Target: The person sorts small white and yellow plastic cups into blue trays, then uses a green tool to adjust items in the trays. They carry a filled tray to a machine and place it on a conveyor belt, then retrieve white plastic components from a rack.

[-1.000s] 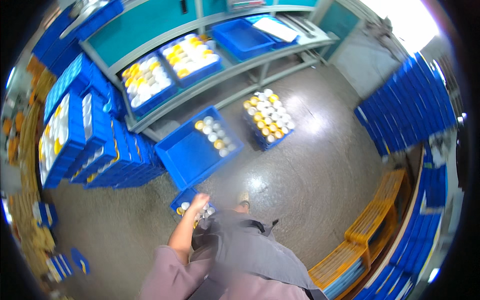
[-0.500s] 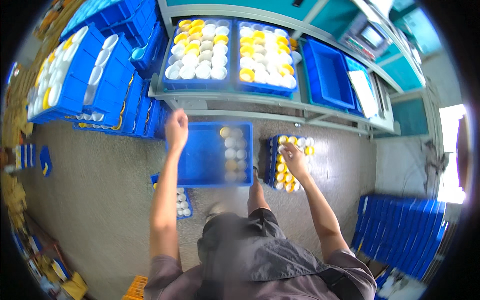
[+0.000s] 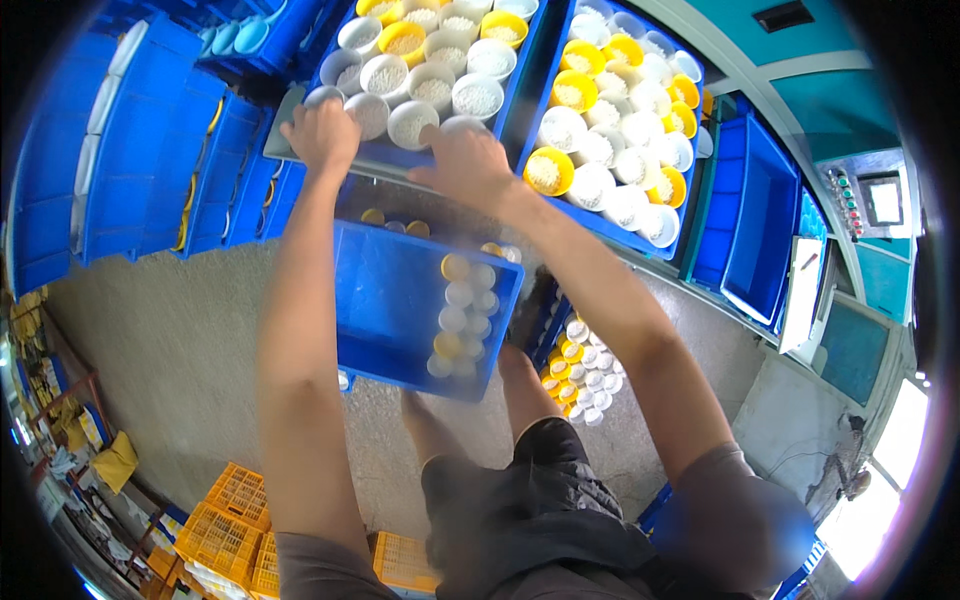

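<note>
In 1 row on the grey bench [image 3: 281,130] stand a left blue crate [image 3: 515,90] near the left corner and close to the front edge, a middle blue crate [image 3: 543,98] just beside it, and a right blue crate [image 3: 763,235] toward the right end.

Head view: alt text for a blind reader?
A person's left hand and right hand are at the near edge of a blue crate of white and yellow cups; a similar crate sits right, a blue tray below.

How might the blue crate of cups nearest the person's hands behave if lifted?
The blue crate looks stiff, given its upright walls. Packed with cups full of white pellets, it is probably heavy. The cups are open-topped, so tilting might spill them.
</note>
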A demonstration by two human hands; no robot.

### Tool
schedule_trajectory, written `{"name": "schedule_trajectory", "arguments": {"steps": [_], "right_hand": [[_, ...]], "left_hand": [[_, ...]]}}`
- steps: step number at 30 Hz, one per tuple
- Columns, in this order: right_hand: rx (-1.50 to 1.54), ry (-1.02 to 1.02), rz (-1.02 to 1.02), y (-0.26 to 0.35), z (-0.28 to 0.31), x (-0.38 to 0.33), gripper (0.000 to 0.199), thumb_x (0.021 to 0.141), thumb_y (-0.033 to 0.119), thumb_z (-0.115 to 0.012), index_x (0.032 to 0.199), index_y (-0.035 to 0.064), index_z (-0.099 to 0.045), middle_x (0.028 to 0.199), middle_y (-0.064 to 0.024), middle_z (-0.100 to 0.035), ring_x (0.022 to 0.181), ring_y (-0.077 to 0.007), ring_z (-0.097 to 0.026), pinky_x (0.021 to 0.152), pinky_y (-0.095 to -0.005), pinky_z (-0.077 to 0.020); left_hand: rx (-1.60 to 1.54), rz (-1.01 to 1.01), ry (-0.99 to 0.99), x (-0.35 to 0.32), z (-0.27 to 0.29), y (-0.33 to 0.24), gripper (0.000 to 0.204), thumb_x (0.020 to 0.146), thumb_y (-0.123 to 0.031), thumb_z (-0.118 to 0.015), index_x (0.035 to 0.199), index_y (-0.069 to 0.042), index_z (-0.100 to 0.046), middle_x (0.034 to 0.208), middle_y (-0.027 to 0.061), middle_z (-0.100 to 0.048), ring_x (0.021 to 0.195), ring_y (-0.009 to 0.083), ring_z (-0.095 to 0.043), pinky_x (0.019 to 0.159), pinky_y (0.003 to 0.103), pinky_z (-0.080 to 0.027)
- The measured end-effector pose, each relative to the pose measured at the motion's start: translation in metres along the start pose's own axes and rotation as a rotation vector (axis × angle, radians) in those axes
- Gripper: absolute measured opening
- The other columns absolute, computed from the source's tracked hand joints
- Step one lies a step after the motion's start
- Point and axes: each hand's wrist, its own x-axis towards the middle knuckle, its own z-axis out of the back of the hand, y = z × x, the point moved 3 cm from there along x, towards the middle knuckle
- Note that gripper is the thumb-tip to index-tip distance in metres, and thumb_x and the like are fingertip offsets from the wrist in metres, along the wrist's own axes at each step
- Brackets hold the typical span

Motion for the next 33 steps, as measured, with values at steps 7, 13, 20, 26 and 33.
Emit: {"name": "schedule_trajectory", "arguments": {"steps": [7,13,20,26,33], "right_hand": [[-0.078,-0.010,0.141,-0.015,0.006,0.028,0.052,0.074,0.052,-0.074,0.095,0.0043,-0.071,0.095,-0.0152,-0.071,0.092,-0.0332,-0.068,0.080,-0.0392,-0.0553],[0.181,-0.175,-0.029,0.036,0.085,-0.036,0.038,0.075,0.042,-0.073,0.096,0.0108,-0.073,0.098,-0.0143,-0.069,0.093,-0.0266,-0.066,0.091,-0.0489,-0.0391],[0.342,-0.290,-0.271,0.070,0.015,-0.198,0.019,0.079,0.012,-0.076,0.097,0.0060,-0.073,0.082,-0.0086,-0.073,0.064,-0.0131,-0.066,0.059,-0.0274,-0.0524],[0.256,-0.097,-0.857,0.016,-0.201,-0.289,0.031,0.077,0.030,-0.073,0.091,0.0026,-0.073,0.075,-0.0171,-0.070,0.068,-0.0283,-0.070,0.065,-0.0362,-0.0545],[0.337,-0.193,-1.070,-0.005,-0.315,-0.314,0.026,0.090,0.028,-0.055,0.100,0.0062,-0.065,0.086,-0.0203,-0.068,0.080,-0.0377,-0.067,0.070,-0.0475,-0.0530]], "left_hand": [[-0.092,-0.216,-0.273,-0.033,0.079,0.023,0.014,0.081,-0.026,-0.070,0.078,-0.012,-0.072,0.078,0.0052,-0.070,0.090,0.0239,-0.060,0.079,0.045,-0.037],[-0.160,-0.399,-0.156,-0.161,0.147,0.094,0.007,0.081,-0.020,-0.071,0.080,-0.014,-0.067,0.080,-0.0013,-0.067,0.083,0.0170,-0.053,0.078,0.038,-0.032],[-0.366,-0.503,0.250,-0.289,0.051,0.115,0.010,0.072,-0.012,-0.072,0.080,-0.009,-0.067,0.084,0.0016,-0.067,0.090,0.0217,-0.056,0.079,0.042,-0.034],[-0.418,-0.480,0.346,-0.313,-0.056,0.081,0.008,0.072,-0.011,-0.071,0.077,-0.012,-0.065,0.081,-0.0002,-0.061,0.089,0.0224,-0.055,0.077,0.042,-0.036],[-0.612,-0.604,0.242,-0.307,-0.132,-0.017,0.016,0.070,-0.008,-0.072,0.085,-0.013,-0.070,0.085,-0.0036,-0.063,0.089,0.0199,-0.055,0.077,0.040,-0.036]]}}
